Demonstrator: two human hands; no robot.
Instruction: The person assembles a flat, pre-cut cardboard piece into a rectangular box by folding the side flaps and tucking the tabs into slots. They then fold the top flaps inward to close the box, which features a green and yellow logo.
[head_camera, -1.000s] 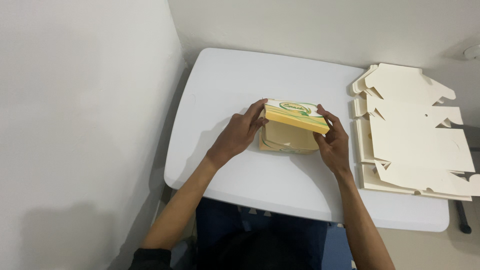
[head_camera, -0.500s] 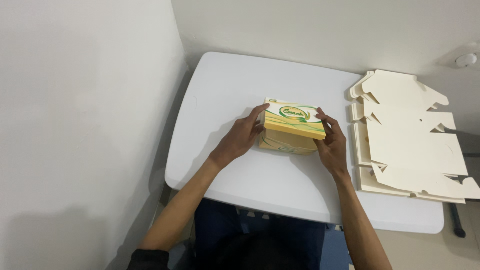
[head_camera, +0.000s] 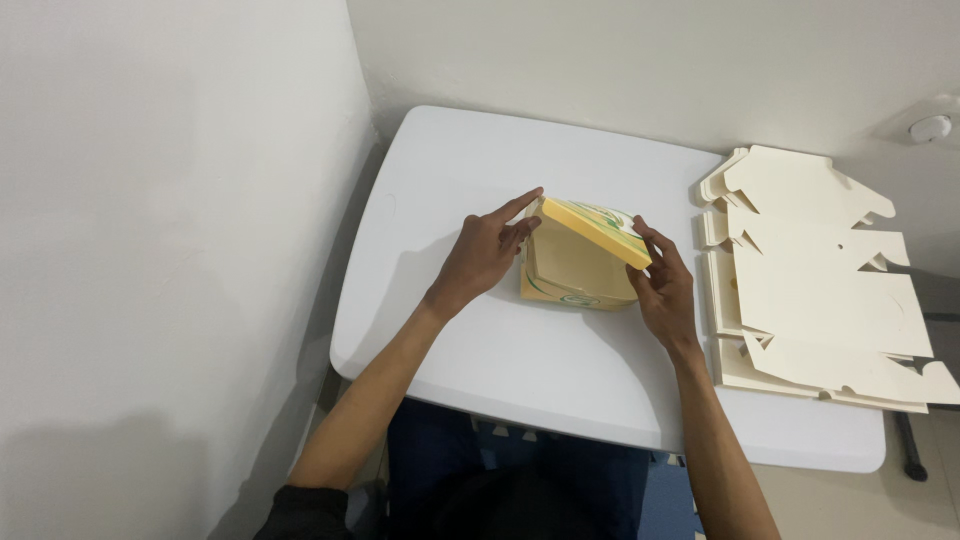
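Up comes the lid since half a second ago: then the yellow box (head_camera: 580, 262) lay nearly shut under both palms, and now its top flap stands tilted, high at the right and hinged low at the left, with the pale inside showing beneath. It sits on the white surface (head_camera: 470, 170), squarely between the two hands.

Right hand (head_camera: 664, 290) has the raised edge: fingers curled over the flap's right end, thumb underneath, a light pinch on the cardboard and nothing else in it. Left hand (head_camera: 487, 253) has changed shape too, no longer flat on top. Its index finger now points out straight along the far left corner of the flap, the other fingers bent and pressed to the box's left side, thumb tucked; it touches the box but is not closed round it.

Green curved markings show on the lid's top and on the near wall of the base, just below the right hand's fingertips.

Outward now: just beyond the right hand, a stack of flat, uncut-looking cream box blanks (head_camera: 815, 280) lies on the same surface, apart from the box. Beyond the left hand stands a bare white wall (head_camera: 170, 250). Below both forearms, dark blue trousers (head_camera: 520, 480) show under the surface's near edge.
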